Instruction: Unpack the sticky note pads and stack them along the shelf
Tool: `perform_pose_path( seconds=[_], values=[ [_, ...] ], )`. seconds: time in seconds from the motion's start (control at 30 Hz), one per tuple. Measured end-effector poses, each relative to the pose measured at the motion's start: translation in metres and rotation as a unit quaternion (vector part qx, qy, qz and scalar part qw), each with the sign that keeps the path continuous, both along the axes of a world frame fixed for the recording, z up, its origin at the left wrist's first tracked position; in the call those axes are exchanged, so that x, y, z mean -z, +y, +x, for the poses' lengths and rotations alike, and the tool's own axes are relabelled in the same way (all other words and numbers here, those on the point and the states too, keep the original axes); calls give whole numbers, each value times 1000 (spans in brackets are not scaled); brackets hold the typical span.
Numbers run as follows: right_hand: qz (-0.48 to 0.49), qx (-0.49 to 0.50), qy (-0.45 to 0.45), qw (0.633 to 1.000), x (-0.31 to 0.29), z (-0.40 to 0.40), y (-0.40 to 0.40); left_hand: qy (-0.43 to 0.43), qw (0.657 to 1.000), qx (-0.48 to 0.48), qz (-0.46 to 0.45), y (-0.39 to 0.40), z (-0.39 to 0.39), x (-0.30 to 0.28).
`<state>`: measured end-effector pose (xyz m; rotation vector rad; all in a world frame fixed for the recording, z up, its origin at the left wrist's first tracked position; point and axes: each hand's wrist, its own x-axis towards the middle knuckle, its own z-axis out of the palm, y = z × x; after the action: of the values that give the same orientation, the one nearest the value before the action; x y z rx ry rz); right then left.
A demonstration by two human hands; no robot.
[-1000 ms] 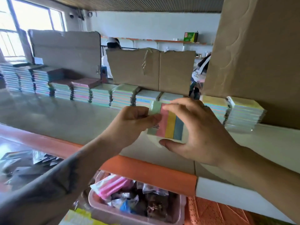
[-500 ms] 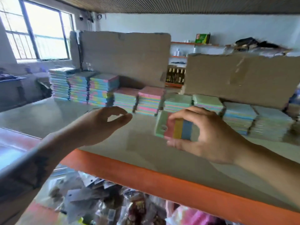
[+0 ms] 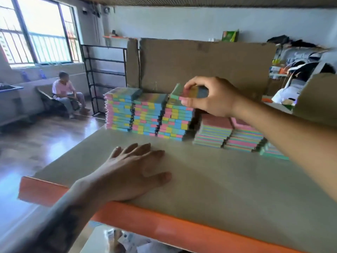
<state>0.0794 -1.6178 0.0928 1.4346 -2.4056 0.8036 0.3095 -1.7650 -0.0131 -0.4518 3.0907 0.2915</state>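
Head view: we are setting a striped sticky note pad [image 3: 189, 92], banded green, pink, yellow and blue, tilted onto the third tall stack [image 3: 176, 121], our right hand [image 3: 209, 96] pinching it by its near and far edges. Three tall stacks and several lower stacks [image 3: 228, 134] are already standing in a row along the shelf [image 3: 218, 179], against the cardboard backing [image 3: 200, 61]. We are judging the work well advanced; how many pads remain, we cannot tell. Our left hand [image 3: 135, 172] is resting flat, fingers spread, holding nothing.
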Motion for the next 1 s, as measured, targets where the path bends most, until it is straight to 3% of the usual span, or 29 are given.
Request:
perform_pose_path(
  seconds=[0.47, 0.8, 1.0],
  values=[
    [28, -28, -79, 996, 18, -37, -29, -5, 1000, 9, -11, 2, 0, 2],
    [26, -19, -31, 999, 20, -33, -29, 0, 1000, 12, -14, 2, -1, 2],
    [25, 0, 31, 999, 22, 13, 35, 18, 999, 33, -35, 16, -13, -5]
  ],
)
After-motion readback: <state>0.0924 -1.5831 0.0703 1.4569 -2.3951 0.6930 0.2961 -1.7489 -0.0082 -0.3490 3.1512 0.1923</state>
